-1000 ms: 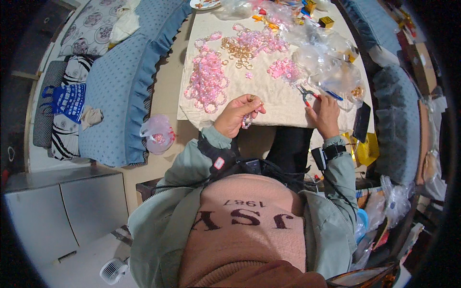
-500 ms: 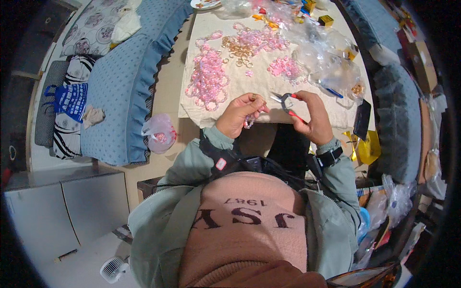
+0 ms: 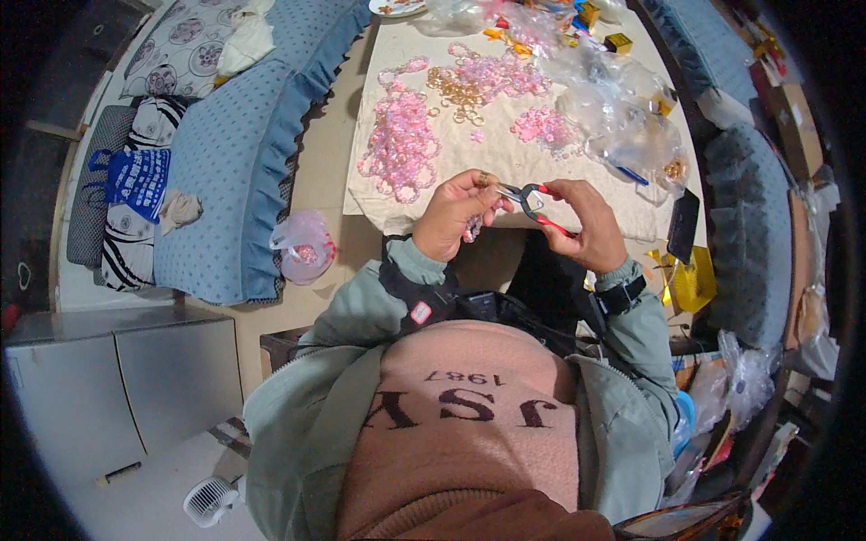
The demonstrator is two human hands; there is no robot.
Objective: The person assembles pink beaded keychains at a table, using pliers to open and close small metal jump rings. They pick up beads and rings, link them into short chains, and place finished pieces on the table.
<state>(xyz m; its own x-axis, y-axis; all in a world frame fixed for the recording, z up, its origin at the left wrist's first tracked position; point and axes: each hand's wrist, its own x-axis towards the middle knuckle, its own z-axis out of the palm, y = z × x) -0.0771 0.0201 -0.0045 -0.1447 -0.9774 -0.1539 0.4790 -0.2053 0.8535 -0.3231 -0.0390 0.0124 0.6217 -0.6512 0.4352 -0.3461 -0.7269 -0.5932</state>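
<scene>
My left hand (image 3: 451, 221) is closed in a pinch, and a short pink beaded strand (image 3: 472, 229) hangs below its fingers. Red-handled pliers (image 3: 530, 199) are in my right hand (image 3: 591, 227), thumb and fingers on opposite handles, which are spread somewhat apart. Their jaws reach the left fingertips; what sits between the tips is too small to make out. Both hands are over the table's near edge. Beyond them lie a pile of pink beaded loops (image 3: 397, 144), some gold rings (image 3: 458, 95), another pink beaded heap (image 3: 514, 77) and a smaller pink pile (image 3: 541, 129).
Clear plastic bags (image 3: 609, 108) cover the table's right side, near a blue pen (image 3: 629, 172) and a black phone (image 3: 683, 225). A tied plastic bag (image 3: 305, 251) is on the floor to the left, beside a blue-covered sofa (image 3: 225, 180). A yellow bag (image 3: 693, 279) hangs at right.
The pliers have moved left, so their jaws now meet the left fingertips instead of standing apart from them. The view has shifted slightly.
</scene>
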